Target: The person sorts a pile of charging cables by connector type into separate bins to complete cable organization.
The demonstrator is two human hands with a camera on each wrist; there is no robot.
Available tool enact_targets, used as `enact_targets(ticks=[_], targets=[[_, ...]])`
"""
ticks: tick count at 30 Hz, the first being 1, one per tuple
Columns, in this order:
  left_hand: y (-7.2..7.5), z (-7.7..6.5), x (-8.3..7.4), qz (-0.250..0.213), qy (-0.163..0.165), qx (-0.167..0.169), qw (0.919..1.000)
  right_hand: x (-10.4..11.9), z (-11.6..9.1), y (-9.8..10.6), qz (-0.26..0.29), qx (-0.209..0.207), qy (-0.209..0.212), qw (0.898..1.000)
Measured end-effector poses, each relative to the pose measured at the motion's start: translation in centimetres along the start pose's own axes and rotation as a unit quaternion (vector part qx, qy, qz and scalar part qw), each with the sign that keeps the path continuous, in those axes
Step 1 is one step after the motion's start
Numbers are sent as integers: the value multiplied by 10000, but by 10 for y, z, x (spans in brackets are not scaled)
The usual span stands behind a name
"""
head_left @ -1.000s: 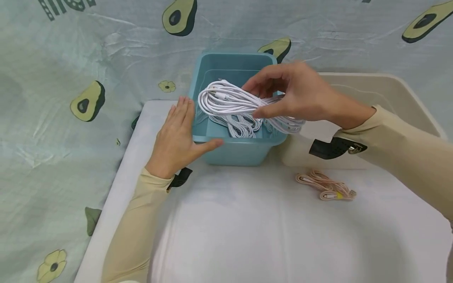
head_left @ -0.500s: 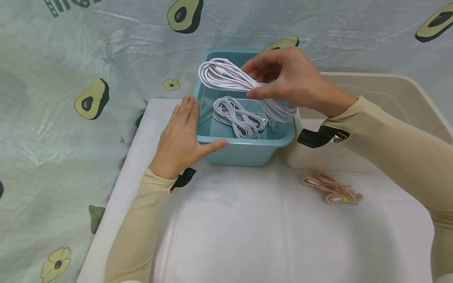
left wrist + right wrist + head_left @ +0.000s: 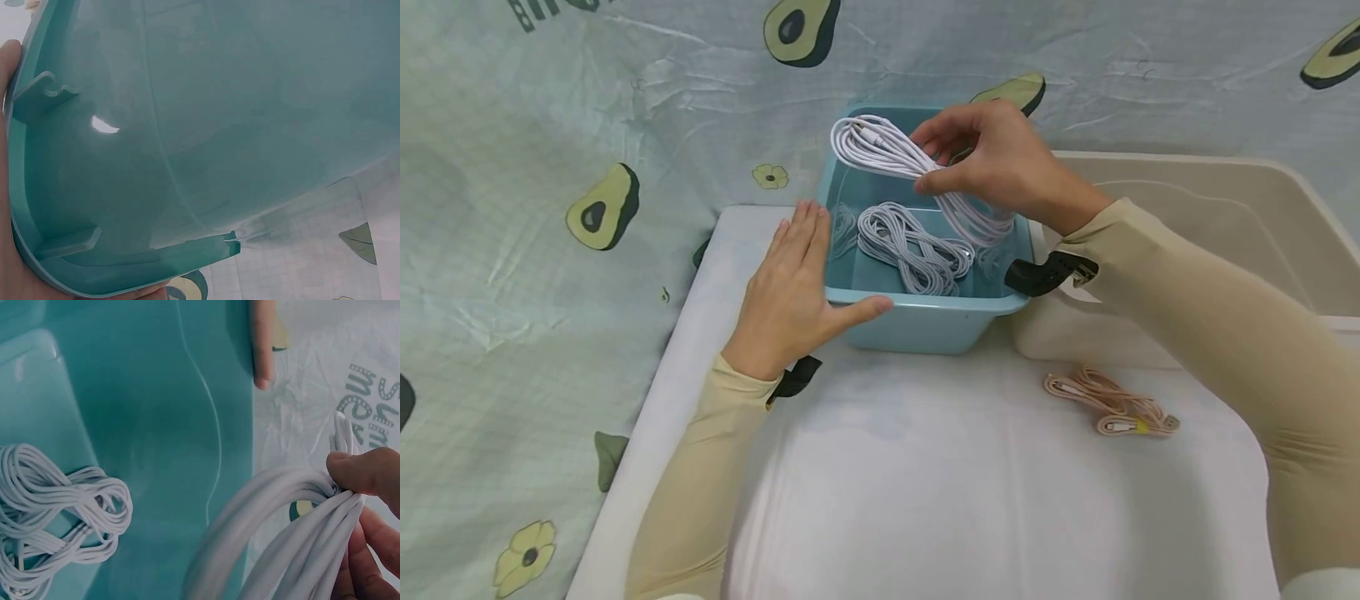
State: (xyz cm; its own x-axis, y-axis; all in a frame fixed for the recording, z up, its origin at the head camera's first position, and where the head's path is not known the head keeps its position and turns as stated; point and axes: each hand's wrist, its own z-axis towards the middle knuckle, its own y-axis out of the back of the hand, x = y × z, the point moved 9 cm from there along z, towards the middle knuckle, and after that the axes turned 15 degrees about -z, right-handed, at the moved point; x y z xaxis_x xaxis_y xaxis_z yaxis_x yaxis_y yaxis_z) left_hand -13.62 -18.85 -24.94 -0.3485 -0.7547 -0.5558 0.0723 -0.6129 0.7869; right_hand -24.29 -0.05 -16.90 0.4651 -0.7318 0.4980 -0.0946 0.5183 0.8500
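Observation:
Between thumb and fingers my right hand (image 3: 1000, 162) pinches a bundled white cable (image 3: 880, 148), held above the blue bin (image 3: 925, 321). In the right wrist view the thumb presses on the middle of the white cable (image 3: 306, 540), and its loops spread to both sides. My left hand (image 3: 786, 287) lies with straight fingers along the bin's left rim, the thumb stretched over the front rim. Down on the bin's floor lies a second coiled cable (image 3: 917, 250), greyish white. The left wrist view shows mostly the underside of the blue bin's rim (image 3: 22, 175) and its outer wall.
A larger beige bin (image 3: 1187, 225) stands right of the blue one, partly behind my right forearm. On the white tabletop (image 3: 910, 483) in front of it lies a pinkish bundled cable (image 3: 1108, 404) with a yellow tie. A sheet with avocado prints (image 3: 700, 100) hangs behind.
My right hand has lifted the white cable upward, away from the coiled cable, which shows more fully now. The left hand has stayed on the blue bin's rim.

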Motion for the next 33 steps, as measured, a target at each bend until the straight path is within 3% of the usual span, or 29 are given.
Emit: enact_targets(ticks=[17, 33], targets=[[-1, -1, -5, 9, -37, 8, 10000, -36, 21, -17, -228, 351, -1026, 9938], [0, -2, -7, 102, -113, -22, 9999, -48, 25, -32, -378, 665, -1470, 9862]])
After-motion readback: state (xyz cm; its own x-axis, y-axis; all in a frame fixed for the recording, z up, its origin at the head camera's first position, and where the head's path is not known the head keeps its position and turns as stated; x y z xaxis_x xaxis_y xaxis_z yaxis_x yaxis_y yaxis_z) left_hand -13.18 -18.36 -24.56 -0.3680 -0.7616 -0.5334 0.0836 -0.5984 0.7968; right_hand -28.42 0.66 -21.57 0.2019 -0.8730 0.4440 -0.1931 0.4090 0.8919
